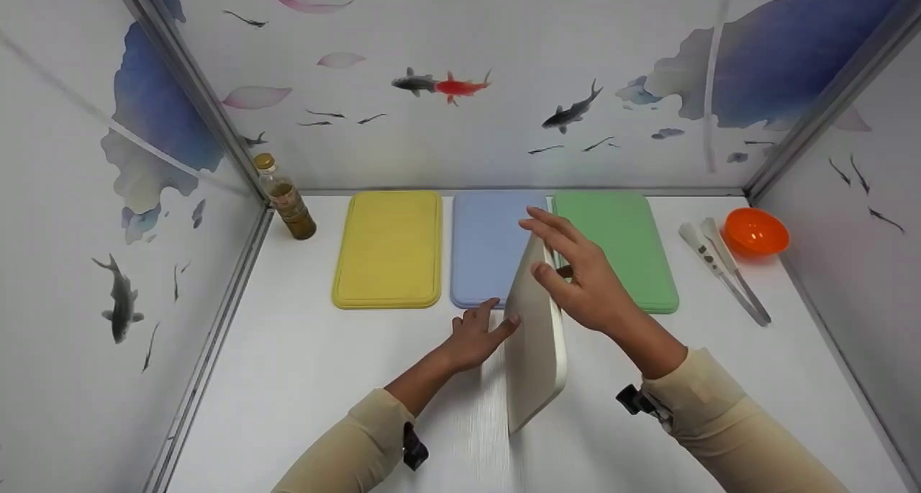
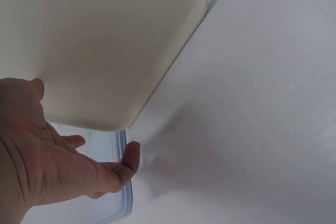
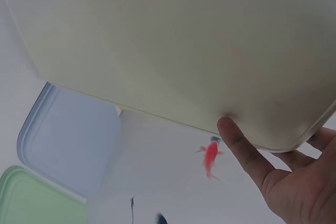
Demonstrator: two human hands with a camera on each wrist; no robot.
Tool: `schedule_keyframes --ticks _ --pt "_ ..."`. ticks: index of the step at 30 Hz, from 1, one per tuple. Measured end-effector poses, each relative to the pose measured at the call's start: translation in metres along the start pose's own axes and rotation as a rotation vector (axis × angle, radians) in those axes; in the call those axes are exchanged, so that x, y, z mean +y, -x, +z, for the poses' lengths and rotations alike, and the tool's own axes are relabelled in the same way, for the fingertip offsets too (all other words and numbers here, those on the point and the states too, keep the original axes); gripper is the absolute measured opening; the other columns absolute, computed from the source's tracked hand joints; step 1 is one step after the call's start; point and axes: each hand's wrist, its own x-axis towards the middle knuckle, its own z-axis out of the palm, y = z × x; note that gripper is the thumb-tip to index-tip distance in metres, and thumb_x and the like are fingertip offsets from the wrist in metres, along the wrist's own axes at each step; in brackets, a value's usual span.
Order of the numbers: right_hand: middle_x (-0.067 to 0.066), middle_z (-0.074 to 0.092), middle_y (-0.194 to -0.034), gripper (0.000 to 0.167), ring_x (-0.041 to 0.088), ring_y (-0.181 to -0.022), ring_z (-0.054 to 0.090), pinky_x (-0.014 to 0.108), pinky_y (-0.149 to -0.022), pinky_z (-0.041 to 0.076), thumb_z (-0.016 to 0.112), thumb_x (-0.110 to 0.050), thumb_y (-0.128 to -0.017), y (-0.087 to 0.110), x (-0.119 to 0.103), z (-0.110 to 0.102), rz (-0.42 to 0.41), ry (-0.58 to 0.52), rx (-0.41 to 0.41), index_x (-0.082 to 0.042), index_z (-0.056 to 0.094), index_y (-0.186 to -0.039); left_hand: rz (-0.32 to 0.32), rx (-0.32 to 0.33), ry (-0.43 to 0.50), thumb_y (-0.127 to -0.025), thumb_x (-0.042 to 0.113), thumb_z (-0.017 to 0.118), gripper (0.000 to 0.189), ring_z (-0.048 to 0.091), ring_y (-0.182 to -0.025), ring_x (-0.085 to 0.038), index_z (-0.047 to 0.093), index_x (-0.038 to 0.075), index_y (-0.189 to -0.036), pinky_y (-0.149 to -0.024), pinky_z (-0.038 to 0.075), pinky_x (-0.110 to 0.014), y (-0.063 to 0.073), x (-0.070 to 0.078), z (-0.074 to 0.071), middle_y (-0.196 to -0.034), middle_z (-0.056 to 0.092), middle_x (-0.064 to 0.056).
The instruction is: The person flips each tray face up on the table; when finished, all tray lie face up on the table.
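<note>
A cream-coloured cutting board [image 1: 534, 342] stands on edge, tilted, on the white table in the head view. My right hand [image 1: 593, 284] grips its upper far corner; in the right wrist view the thumb [image 3: 239, 145] presses one face while fingers pass behind the rim. My left hand [image 1: 471, 340] is at the lower far corner, thumb at the board's face, the other fingers loosely extended over the near edge of a blue cutting board [image 1: 496, 241]. That blue board lies flat, partly covered by the upright one.
A yellow board [image 1: 388, 252] lies left of the blue one, a green board [image 1: 619, 241] right of it. A bottle of brown liquid [image 1: 289, 205] stands back left. White-and-metal tongs [image 1: 727, 270] and an orange bowl [image 1: 755, 232] are at right. Printed walls enclose the table.
</note>
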Motion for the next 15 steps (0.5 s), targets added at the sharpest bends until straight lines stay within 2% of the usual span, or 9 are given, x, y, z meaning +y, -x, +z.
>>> schedule_keyframes --ticks 3,6,10,13,15 --pt "0.008 0.044 -0.176 0.054 0.041 -0.153 0.054 0.045 -0.075 0.068 0.064 -0.020 -0.108 0.000 0.000 0.001 0.009 0.010 0.000 -0.018 0.058 -0.162 -0.002 0.001 -0.024 -0.099 0.092 0.038 0.110 0.025 -0.158 -0.056 0.030 0.011 -0.173 -0.125 0.030 -0.072 -0.002 -0.004 0.003 -0.169 0.034 -0.034" --pt "0.008 0.046 -0.175 0.055 0.040 -0.154 0.054 0.045 -0.071 0.068 0.067 -0.022 -0.106 -0.001 0.001 0.002 0.003 0.021 0.008 -0.018 0.059 -0.161 -0.003 0.005 -0.027 -0.098 0.092 0.040 0.110 0.028 -0.156 -0.054 0.033 0.012 -0.172 -0.124 0.030 -0.073 -0.003 -0.005 0.004 -0.167 0.036 -0.034" --pt "0.011 0.051 -0.171 0.055 0.040 -0.157 0.050 0.060 -0.094 0.063 0.067 -0.019 -0.102 -0.002 0.001 0.003 -0.002 0.022 0.049 -0.016 0.064 -0.157 -0.008 0.015 -0.031 -0.097 0.093 0.042 0.108 0.030 -0.154 -0.052 0.036 0.015 -0.171 -0.123 0.031 -0.073 -0.008 -0.010 0.006 -0.165 0.037 -0.033" --pt "0.011 0.055 -0.168 0.055 0.038 -0.156 0.051 0.068 -0.107 0.053 0.064 -0.012 -0.097 -0.004 0.000 0.004 0.014 0.007 0.097 -0.015 0.069 -0.151 -0.018 0.029 -0.041 -0.089 0.103 0.038 0.118 0.031 -0.153 -0.050 0.036 0.018 -0.171 -0.122 0.033 -0.072 -0.017 -0.019 0.012 -0.165 0.038 -0.031" --pt "0.010 0.057 -0.166 0.056 0.038 -0.154 0.053 0.067 -0.106 0.054 0.061 -0.008 -0.094 -0.004 -0.001 0.005 0.028 -0.002 0.128 -0.014 0.071 -0.148 -0.022 0.034 -0.048 -0.082 0.108 0.035 0.126 0.031 -0.153 -0.049 0.036 0.019 -0.172 -0.122 0.033 -0.070 -0.023 -0.025 0.016 -0.166 0.038 -0.030"
